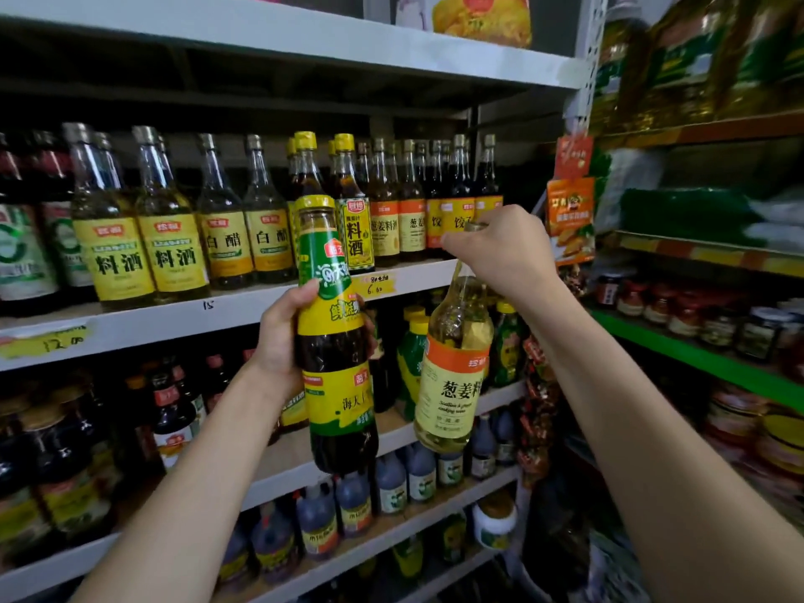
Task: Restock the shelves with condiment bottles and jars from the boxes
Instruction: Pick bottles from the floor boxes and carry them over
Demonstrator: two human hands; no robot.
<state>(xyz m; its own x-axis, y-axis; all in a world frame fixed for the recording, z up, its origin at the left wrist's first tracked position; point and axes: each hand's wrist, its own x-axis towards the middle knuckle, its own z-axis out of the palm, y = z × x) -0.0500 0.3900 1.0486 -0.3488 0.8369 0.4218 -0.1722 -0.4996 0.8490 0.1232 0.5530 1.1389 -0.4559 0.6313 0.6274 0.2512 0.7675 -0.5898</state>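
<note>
My left hand (pixel 278 337) grips a tall dark soy sauce bottle (pixel 335 341) with a yellow cap and a green and yellow label, held upright in front of the shelves. My right hand (pixel 500 250) holds a pale yellow cooking wine bottle (pixel 452 376) by its neck, so the bottle hangs tilted below the hand. Its label is orange and cream. Both bottles are in the air at the level of the white shelf edge (pixel 417 276), in front of the row of glass bottles (pixel 243 224) standing there.
White shelves run across the view, packed with vinegar, cooking wine and soy sauce bottles. Lower shelves (pixel 435 507) hold small dark bottles. At the right, a green-edged shelf (pixel 696 354) carries jars, with large oil bottles (pixel 678 54) above. Snack packets (pixel 570 211) hang on the upright.
</note>
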